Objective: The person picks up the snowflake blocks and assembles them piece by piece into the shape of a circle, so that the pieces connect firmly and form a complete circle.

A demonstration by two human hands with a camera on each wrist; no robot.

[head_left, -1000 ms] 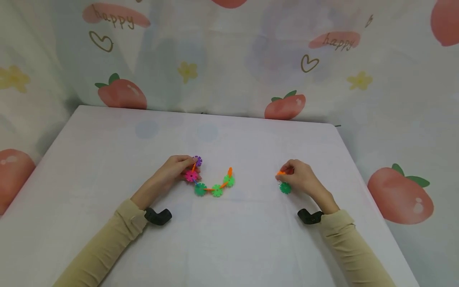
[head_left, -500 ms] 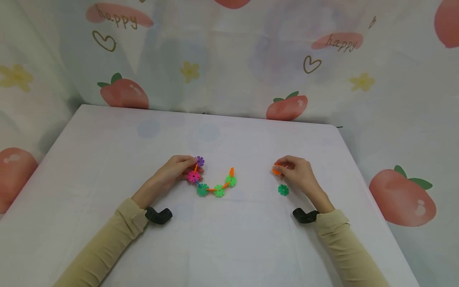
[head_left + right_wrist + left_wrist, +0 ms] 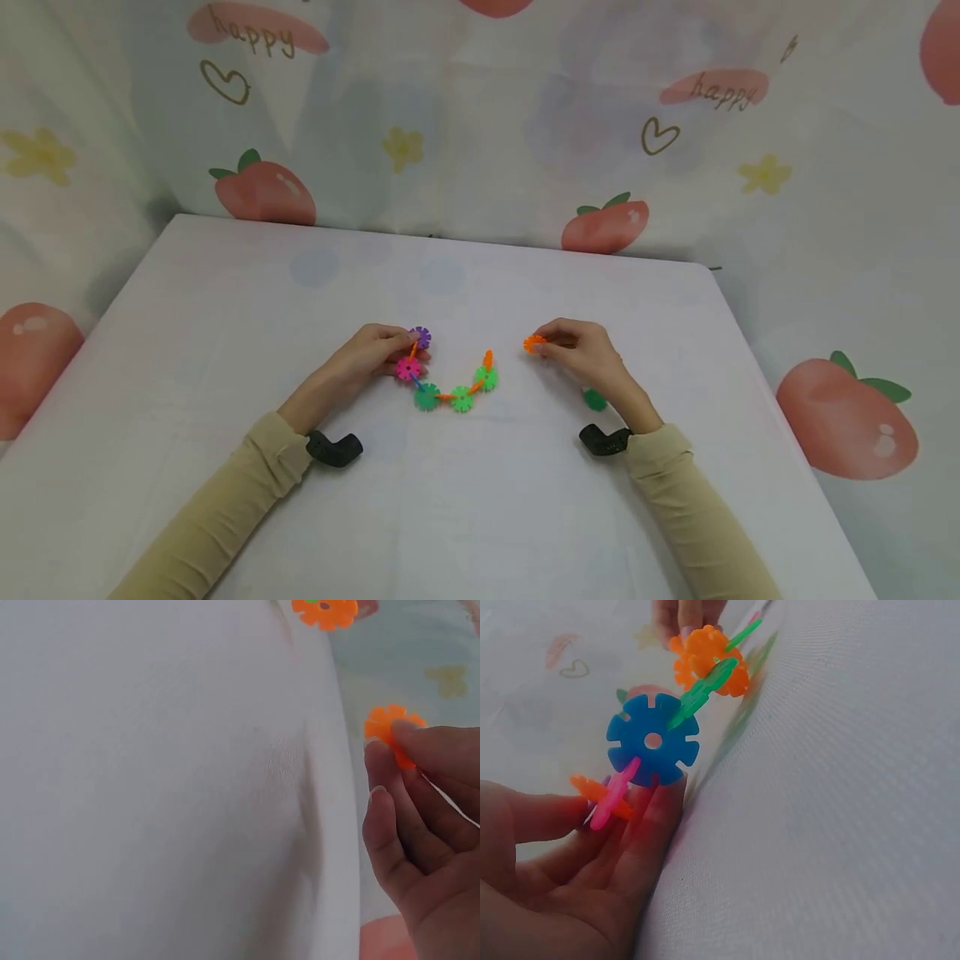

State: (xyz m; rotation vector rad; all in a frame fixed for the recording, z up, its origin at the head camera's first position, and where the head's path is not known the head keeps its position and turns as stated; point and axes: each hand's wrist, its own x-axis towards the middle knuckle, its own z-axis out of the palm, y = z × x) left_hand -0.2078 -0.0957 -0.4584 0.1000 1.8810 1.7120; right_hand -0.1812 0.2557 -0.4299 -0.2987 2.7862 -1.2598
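My left hand (image 3: 372, 348) grips one end of a curved chain of interlocked plastic snowflake discs (image 3: 427, 397), at its purple disc (image 3: 422, 337) and pink disc (image 3: 408, 368). Green discs and thin orange edges follow, up to an upright orange disc (image 3: 488, 360) at the free end. In the left wrist view a blue disc (image 3: 652, 740) joins the pink and green ones. To the right of the chain, my right hand (image 3: 581, 350) pinches a single orange disc (image 3: 388, 724) between thumb and fingers, apart from the chain.
A loose green disc (image 3: 595, 400) lies on the white table (image 3: 480, 508), partly behind the right wrist. Black curved pieces stick out at the left wrist (image 3: 334, 450) and right wrist (image 3: 603, 440). A printed curtain (image 3: 480, 125) hangs behind the table's far edge.
My right hand has moved left with the orange disc, away from the loose green disc, and closer to the chain. The left hand and the chain hold nearly the same place.
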